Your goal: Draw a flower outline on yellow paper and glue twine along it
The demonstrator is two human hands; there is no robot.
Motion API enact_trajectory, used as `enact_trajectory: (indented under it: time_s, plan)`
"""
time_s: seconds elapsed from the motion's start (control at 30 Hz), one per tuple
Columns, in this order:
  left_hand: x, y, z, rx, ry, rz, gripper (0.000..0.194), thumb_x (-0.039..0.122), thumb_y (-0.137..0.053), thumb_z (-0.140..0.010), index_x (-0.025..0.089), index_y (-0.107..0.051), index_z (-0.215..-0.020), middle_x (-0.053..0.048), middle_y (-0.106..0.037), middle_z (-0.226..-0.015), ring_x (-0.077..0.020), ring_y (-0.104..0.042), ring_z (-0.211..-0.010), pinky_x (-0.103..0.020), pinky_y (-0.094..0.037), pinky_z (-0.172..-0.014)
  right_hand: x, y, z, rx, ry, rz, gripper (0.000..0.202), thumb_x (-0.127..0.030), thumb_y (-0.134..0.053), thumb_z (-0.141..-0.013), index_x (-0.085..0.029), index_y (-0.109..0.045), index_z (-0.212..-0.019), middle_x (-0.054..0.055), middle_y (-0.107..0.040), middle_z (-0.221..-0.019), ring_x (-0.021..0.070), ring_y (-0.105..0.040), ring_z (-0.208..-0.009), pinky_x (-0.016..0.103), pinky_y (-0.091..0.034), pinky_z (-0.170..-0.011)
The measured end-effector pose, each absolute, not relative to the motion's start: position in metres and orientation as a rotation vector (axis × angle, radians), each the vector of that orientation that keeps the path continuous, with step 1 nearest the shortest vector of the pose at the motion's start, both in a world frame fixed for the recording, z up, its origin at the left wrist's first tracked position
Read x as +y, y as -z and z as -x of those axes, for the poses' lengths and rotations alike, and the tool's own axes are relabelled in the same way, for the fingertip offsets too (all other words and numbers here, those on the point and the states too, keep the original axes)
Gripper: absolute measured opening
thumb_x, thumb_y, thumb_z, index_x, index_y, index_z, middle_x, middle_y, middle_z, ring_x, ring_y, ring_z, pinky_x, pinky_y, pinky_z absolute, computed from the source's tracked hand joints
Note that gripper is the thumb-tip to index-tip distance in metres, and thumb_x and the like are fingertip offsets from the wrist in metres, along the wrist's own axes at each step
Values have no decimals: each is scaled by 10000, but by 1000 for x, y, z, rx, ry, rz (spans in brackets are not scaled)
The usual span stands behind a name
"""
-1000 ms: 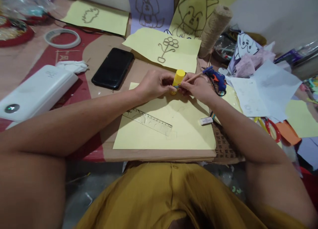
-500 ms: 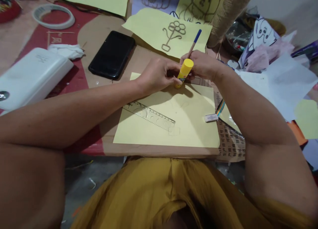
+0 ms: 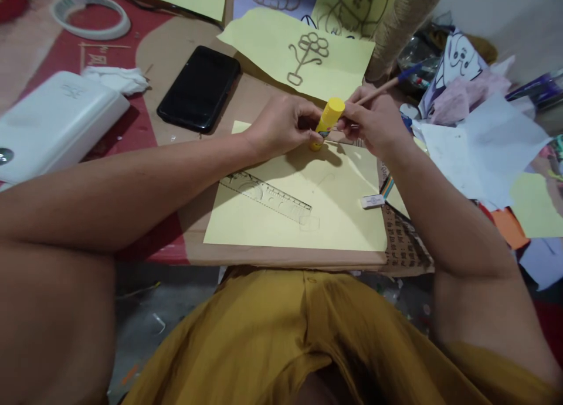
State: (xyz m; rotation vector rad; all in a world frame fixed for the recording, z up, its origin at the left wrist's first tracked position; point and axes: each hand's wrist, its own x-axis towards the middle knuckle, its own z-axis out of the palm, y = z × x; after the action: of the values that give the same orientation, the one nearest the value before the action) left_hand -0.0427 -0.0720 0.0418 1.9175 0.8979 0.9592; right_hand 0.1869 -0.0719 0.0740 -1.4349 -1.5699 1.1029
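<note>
Both hands meet on a yellow-capped glue stick point(image 3: 326, 121): left hand point(image 3: 284, 125) pinches its lower body, right hand point(image 3: 373, 123) grips near the cap while clamping a wooden pencil with a blue end point(image 3: 387, 84). Nearer, below them, a clear plastic ruler point(image 3: 266, 195) and white eraser point(image 3: 372, 201) lie on a pale yellow paper sheet point(image 3: 334, 217). Beyond the left hand rests a black phone point(image 3: 200, 88)

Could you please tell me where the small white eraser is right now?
In the head view, the small white rectangular eraser lies at the right edge of the plain yellow paper sheet, right of the clear plastic ruler and just under the right forearm.
</note>
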Motion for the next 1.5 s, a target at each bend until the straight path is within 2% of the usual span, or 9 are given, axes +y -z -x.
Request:
enact_trajectory:
  time_s: [0.17,0.3,0.47,0.67,0.83,0.97,1.23,1.37,1.5]
  plan:
    - [-66,-38,41,898,-976,-1896,160,247,-977,-809,206,-846,-893,-51,-841,-918,-254,-779,-903,-384,-625,-792,-120,-70,-205,-1602,-895,1412,337,-476,-794,-1081,-257,-599,-915,0,-722,-812,129,-653,-649,283,-586,-605]
    - [-56,-34,42,868,-1179,-1831,257,320,-1023,-799,213,-810,-895,-48,-823,-906,-221,-741,-847,-417,-615,-821,-136,-60,-203,-1681,-862,1316,399,-576,-831,-1050,-264,-621,-916,-12,-712,-806,138,-715,-715,296,-658,-695]
    - [-44,-24,47,933,-1338,-1741,437,557,-1045,-779,255,-739,-857,-47,-791,-887,-219,-697,-832,-465,-621,-820,-136,-51,-188,-1758,-870,1283,356,-536,-806,-1076,-256,-642,-931,-10,-723,-826,141,-728,-746,282,-648,-682]
    - [-36,-12,49,938,-1268,-1738,470,620,-1035,-763,284,-728,-881,-19,-778,-808,-243,-695,-915,-468,-622,-819,-132,-46,-177,-1764,-932,1316,335,-505,-786,-1098,-252,-615,-960,-9,-720,-834,130,-678,-684,268,-578,-610]
    - [-37,-12,49,924,-1280,-1701,568,712,-1021,-754,261,-707,-895,-15,-761,-816,-231,-685,-930,-459,-626,-832,-125,-41,-176,-1770,-970,1347,355,-545,-790,-1087,-255,-602,-1008,-4,-716,-852,143,-674,-732,275,-564,-653]
    - [-38,-12,49,916,-1242,-1710,598,733,-996,-795,235,-718,-975,-4,-753,-828,-208,-656,-988,-434,-613,-880,-124,-41,-174,-1789,-944,1355,337,-508,-787,-1088,-256,-603,-960,-8,-708,-825,143,-671,-704,272,-542,-643]
    - [-37,-11,48,913,-1232,-1672,635,776,-1007,-743,257,-731,-985,-22,-794,-912,-238,-687,-964,-456,-629,-804,-123,-45,-170,-1842,-864,1343,310,-466,-758,-1101,-258,-597,-937,0,-741,-845,156,-704,-740,291,-568,-691]
    - [-36,-11,48,928,-1222,-1688,596,751,-1014,-742,282,-746,-996,-25,-810,-925,-257,-702,-971,-471,-627,-774,-121,-45,-168,-1857,-855,1352,318,-475,-741,-1110,-260,-581,-939,7,-754,-868,163,-725,-783,297,-581,-721]
    - [-36,-12,49,917,-1230,-1702,534,731,-998,-751,304,-764,-968,-35,-814,-889,-291,-738,-1016,-492,-630,-795,-119,-43,-168,-1862,-831,1306,287,-435,-727,-1114,-268,-569,-943,-4,-747,-853,159,-709,-738,314,-582,-721]
